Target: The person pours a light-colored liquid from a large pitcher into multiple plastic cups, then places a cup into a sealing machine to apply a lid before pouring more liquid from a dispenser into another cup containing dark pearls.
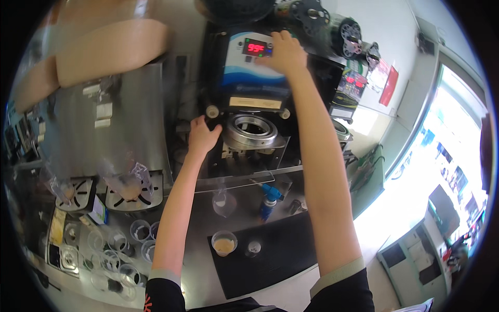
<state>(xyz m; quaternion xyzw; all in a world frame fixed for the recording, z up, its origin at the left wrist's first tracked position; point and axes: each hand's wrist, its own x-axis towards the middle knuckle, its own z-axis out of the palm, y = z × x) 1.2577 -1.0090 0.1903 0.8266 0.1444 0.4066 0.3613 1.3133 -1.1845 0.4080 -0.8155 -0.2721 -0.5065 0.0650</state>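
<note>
A cup-sealing machine (253,84) stands in front of me, with lit red digits on its control panel. Against the panel's upper right side lies my right hand (286,54), thumb spread towards the display and holding nothing. Lower down, my left hand (203,135) is at the machine's left side, just below a round knob (212,112), thumb and fingers apart. Whether its fingertips touch the machine cannot be told. Between the arms, the metal cup ring (252,130) sits on its sliding holder with no cup visible in it.
A blue-headed gas torch (269,199) and a clear pitcher (224,202) stand on the steel counter. A black mat (269,257) bears a cup of tan contents (224,243) and a small container (254,247). Clear cups (111,259) cluster left. Another person's blurred arm (113,50) reaches in.
</note>
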